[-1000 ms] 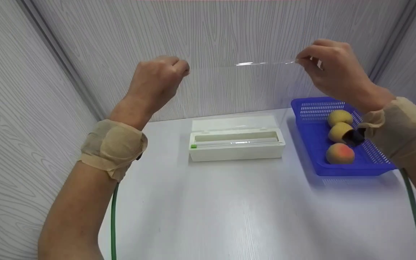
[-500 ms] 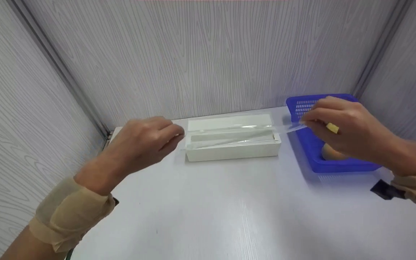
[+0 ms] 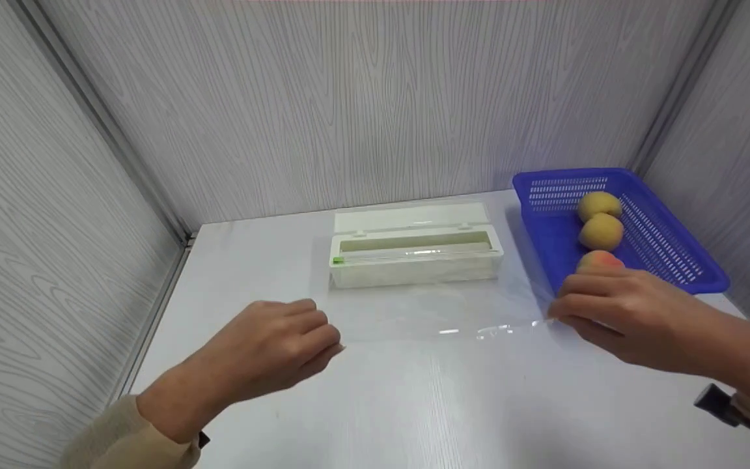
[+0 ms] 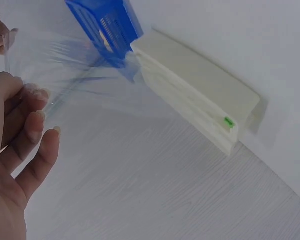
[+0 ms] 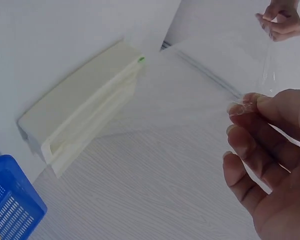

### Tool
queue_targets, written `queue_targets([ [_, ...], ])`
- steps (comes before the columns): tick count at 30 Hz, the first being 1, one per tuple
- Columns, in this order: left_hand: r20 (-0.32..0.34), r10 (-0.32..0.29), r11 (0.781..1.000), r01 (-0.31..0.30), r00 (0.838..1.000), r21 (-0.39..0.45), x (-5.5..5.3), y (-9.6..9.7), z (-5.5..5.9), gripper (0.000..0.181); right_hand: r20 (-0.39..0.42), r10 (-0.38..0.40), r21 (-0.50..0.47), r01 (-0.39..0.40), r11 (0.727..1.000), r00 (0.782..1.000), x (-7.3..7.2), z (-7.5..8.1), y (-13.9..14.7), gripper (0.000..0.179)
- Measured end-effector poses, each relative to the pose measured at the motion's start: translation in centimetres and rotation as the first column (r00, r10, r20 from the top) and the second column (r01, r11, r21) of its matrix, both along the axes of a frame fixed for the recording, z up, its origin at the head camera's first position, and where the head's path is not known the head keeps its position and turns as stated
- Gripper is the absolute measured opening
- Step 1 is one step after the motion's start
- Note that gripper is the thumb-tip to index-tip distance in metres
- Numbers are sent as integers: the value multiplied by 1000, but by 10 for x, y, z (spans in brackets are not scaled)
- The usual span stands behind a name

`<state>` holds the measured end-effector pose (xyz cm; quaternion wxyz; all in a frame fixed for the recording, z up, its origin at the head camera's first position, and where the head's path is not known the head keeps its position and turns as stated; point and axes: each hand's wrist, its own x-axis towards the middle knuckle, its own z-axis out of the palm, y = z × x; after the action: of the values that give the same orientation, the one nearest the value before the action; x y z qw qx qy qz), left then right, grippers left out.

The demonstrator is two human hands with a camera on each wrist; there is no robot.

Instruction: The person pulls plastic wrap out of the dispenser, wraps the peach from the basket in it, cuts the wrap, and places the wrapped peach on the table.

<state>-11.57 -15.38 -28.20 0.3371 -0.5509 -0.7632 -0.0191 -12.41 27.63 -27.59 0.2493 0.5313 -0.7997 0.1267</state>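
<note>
"What are we holding?"

"One sheet of clear film (image 3: 414, 311): we are pinching its near edge at both ends, thumb and forefinger of our left hand (image 3: 277, 345) and likewise of our right hand (image 3: 635, 312), the other fingers curving loosely."

"Why so far apart?"

"Probably we are keeping it taut, so it isn't clinging to itself. It is stretching from the white box (image 3: 414, 270) toward the near edge of the bench (image 3: 251, 260)."

"And the box?"

"Standing by the far edge, around its middle. The lid (image 3: 407, 219) is lying open behind, likely leaving the roll (image 3: 414, 253) free."

"Counting?"

"We are seeing one box, one roll, one blue basket (image 3: 570, 173) at the far right corner, and three fruits inside: two yellow ones (image 3: 601, 232), one reddish (image 3: 598, 258), partly hidden."
</note>
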Motion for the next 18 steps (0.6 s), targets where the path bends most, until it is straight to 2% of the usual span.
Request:
queue_targets([
  [3, -18, -12, 999, 11, 1000, -36, 8, 1, -19, 23, 88, 29, 28, -32, 999, 996, 5, -19, 1, 11],
  [4, -22, -12, 999, 11, 1000, -47, 10, 1, -26, 24, 126, 27, 48, -33, 998, 992, 6, -25, 1, 8],
  [8, 22, -21, 998, 22, 1000, -60, 17, 3, -52, 21, 252, 32, 119, -63, 991, 967, 9, -49, 0, 29],
  [13, 90, -64, 997, 67, 994, -35, 22, 5, -83, 30, 330, 83, 157, -142, 977, 940, 12, -72, -3, 28],
  [17, 148, -61, 997, 69, 987, -47, 24, 4, -104, 28, 386, 82, 185, -164, 969, 919, 17, -86, -5, 25],
  [18, 156, -57, 996, 67, 986, -58, 24, 4, -109, 27, 383, 83, 191, -167, 967, 920, 17, -90, -6, 25],
])
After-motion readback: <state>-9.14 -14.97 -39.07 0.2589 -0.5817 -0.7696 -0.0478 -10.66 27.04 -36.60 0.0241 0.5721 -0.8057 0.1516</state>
